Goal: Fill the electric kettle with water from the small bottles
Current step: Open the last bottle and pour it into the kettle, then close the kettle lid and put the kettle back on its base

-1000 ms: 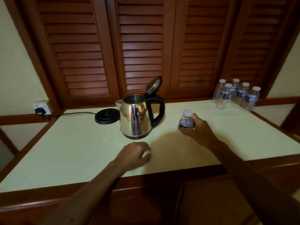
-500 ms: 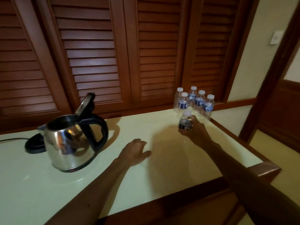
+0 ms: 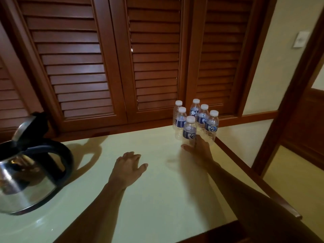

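Now my right hand (image 3: 199, 149) at the base of the nearest bottle (image 3: 189, 131), grip unclear, five more bottles (image 3: 203, 116) just behind, my left hand (image 3: 127, 166) flat and relaxed on the table (image 3: 157, 199), kettle (image 3: 29, 174) lid-up far left.

Tabletop (image 3: 157, 199): pale yellow-green, glossy surface, edged with a dark reddish wood border (image 3: 259, 178) along the right and near sides. Behind it, a row of louvered wooden doors (image 3: 154, 58), reddish-brown, horizontal slats, spanning most of the back of the view. To the right of the doors, a cream wall (image 3: 273, 64) carrying a white switch plate (image 3: 301, 39) high up. Dark wood door frame (image 3: 287, 109) runs diagonally at far right; pale floor (image 3: 298, 181) visible below it.
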The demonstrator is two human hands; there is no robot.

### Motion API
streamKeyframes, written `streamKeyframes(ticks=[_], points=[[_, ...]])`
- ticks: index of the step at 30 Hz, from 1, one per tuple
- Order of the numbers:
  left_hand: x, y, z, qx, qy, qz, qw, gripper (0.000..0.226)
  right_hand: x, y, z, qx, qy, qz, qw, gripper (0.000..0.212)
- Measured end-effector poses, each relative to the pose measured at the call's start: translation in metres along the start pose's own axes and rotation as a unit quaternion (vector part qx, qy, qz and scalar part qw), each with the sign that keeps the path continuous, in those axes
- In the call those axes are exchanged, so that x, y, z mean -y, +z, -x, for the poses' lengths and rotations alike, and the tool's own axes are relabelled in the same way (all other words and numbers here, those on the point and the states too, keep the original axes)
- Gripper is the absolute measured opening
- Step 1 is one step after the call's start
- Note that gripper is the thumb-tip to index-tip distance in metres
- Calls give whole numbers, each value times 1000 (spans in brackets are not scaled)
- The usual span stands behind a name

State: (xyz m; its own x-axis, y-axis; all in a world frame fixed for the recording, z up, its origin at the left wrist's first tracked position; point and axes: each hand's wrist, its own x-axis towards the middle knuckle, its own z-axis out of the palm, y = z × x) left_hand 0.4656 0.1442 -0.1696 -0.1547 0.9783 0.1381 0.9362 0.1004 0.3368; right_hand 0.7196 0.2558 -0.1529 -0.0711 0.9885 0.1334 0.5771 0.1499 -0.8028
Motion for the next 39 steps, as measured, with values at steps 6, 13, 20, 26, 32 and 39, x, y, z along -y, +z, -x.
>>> streamKeyframes(ticks=[6,13,20,26,32,39], points=[[0,1,0,1,-13,13,1000,58,-8,4,-7,-9,7,24,1000,65],[2,-1,7,-5,-29,48,998,55,-7,0,5,-23,-1,-19,1000,74],[4,-5,23,-25,-12,91,995,39,-6,10,43,-112,75,-124,983,78],[29,-12,53,4,32,119,992,40,21,32,86,-44,41,-81,995,56],[82,-44,115,1,74,95,993,35,103,101,132,87,-65,31,994,48],[198,-109,190,-25,35,156,987,9,198,170,167,110,-129,-196,966,34]])
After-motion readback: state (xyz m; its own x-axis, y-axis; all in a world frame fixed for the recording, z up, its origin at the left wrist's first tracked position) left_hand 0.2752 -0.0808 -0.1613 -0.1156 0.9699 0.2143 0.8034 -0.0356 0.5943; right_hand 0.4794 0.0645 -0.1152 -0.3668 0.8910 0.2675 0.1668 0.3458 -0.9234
